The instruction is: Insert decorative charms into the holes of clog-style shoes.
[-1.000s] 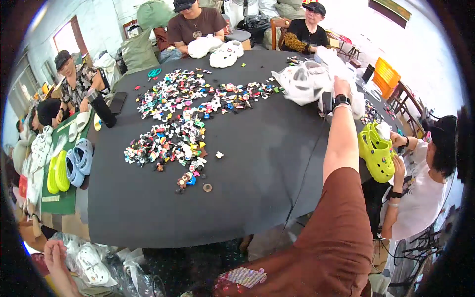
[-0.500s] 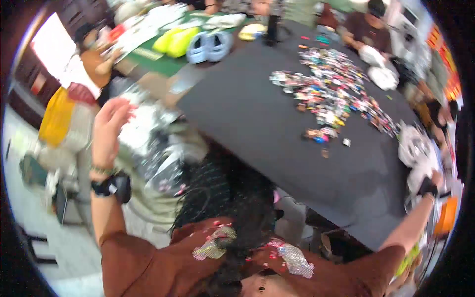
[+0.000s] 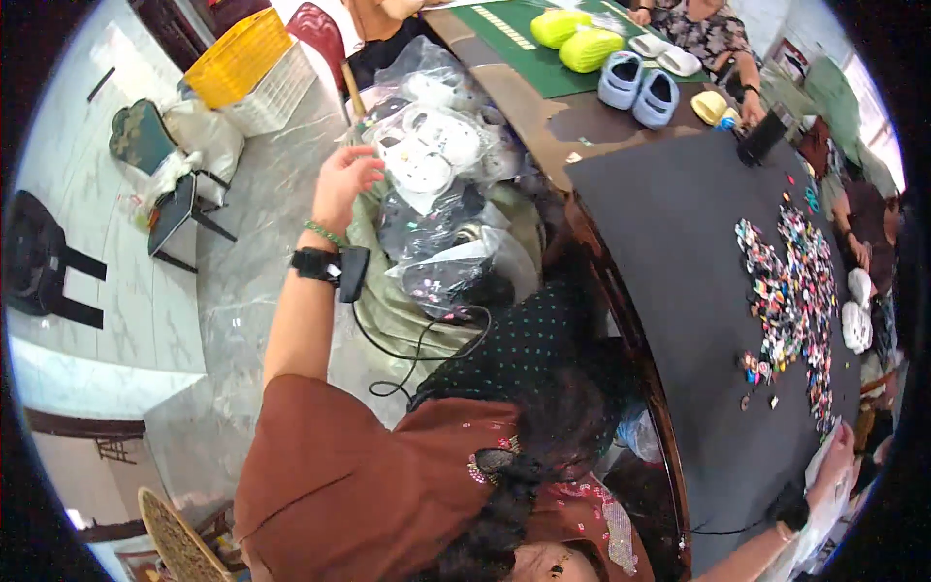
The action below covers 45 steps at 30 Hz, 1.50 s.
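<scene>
My left hand [image 3: 347,182] is held up with its fingers apart, empty, beside a pile of clear plastic bags. White clogs [image 3: 432,145] show through the top bag. Below it lies a bag with dark shoes [image 3: 436,228], and another bag [image 3: 461,276] with small pink specks. At the far right, by the black table's edge, my right hand [image 3: 836,454] is closed on a whitish see-through plastic bag [image 3: 822,514] that hangs along my wrist. What is inside that bag cannot be made out.
Many small colourful charms [image 3: 795,291] are heaped on the black tabletop [image 3: 659,262]. Pale blue clogs [image 3: 638,89], neon yellow shoes [image 3: 579,41] and a black bottle [image 3: 764,134] stand at the back. Yellow [image 3: 238,56] and white crates, plus a chair [image 3: 179,213], stand left. Co-workers sit around.
My view has swung left, so the table now lies further right and the bagged shoes come to the middle. My left hand is now close to the bagged white clogs.
</scene>
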### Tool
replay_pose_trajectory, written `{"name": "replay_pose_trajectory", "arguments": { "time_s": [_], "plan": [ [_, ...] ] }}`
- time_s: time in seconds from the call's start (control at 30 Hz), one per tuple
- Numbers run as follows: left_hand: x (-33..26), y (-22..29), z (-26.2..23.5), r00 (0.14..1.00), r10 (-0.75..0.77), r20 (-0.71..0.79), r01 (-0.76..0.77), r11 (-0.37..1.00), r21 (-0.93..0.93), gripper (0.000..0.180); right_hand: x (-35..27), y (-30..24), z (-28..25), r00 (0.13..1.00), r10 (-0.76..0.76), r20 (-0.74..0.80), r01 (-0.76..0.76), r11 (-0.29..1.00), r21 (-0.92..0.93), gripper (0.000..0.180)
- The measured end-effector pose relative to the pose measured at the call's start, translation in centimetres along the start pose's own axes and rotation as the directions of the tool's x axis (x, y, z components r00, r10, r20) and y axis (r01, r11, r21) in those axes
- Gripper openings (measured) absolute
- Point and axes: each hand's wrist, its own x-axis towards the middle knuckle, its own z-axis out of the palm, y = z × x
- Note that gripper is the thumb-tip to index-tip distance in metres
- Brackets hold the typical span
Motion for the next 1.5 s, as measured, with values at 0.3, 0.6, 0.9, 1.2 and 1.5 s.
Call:
{"name": "replay_pose_trajectory", "arguments": {
  "time_s": [0.3,0.6,0.9,1.2,1.5],
  "plan": [
    [10.9,-16.8,0.7,0.997,-0.024,-0.076,0.059,0.866,0.496,0.032,-15.9,-31.3,9.9,0.679,-0.713,-0.171,0.717,0.596,0.361,0.019],
    [22.3,-19.9,5.6,0.976,0.009,-0.220,0.184,0.513,0.838,0.057,-18.2,-37.8,14.0,0.760,-0.621,-0.189,0.642,0.675,0.364,0.017],
    [28.2,-23.9,3.8,0.875,-0.262,-0.408,0.482,0.565,0.670,0.065,-18.8,-38.0,13.6,0.767,-0.632,-0.105,0.631,0.715,0.302,0.027],
    [27.2,-26.3,5.4,0.931,0.097,-0.351,0.227,0.599,0.768,0.035,-19.1,-38.5,13.0,0.779,-0.620,-0.096,0.622,0.742,0.251,0.028],
    [24.6,-22.0,4.0,0.834,0.500,-0.232,-0.384,0.829,0.407,0.023,-18.3,-38.6,12.8,0.773,-0.623,-0.121,0.628,0.723,0.288,0.024]
  ]
}}
